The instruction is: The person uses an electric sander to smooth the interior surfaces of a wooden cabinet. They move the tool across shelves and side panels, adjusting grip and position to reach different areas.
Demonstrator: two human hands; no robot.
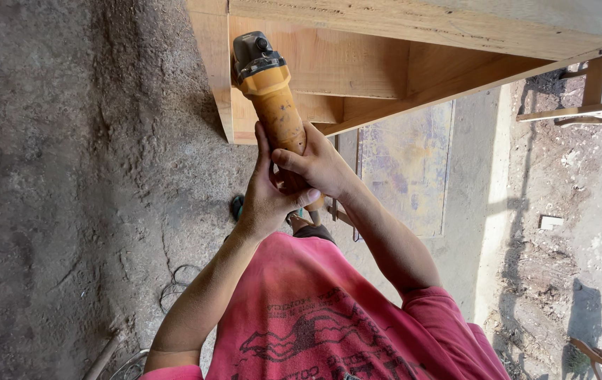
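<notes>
A flat metal sheet [406, 165] lies on the dirt floor [69, 176], with coiled wire [178, 285] nearby.

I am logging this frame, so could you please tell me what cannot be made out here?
- Head view: the grinder disc is hidden behind its own head and the wooden frame.
- Its rear grip is covered by the left hand and right hand.
- The frame is cut off by the top edge.

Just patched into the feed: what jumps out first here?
A yellow grinder stands at centre, gripped low on its body by the left hand and right hand, its dark head against a pale wooden frame at top. A red shirt fills the bottom, with bare dirt ground at left.
</notes>
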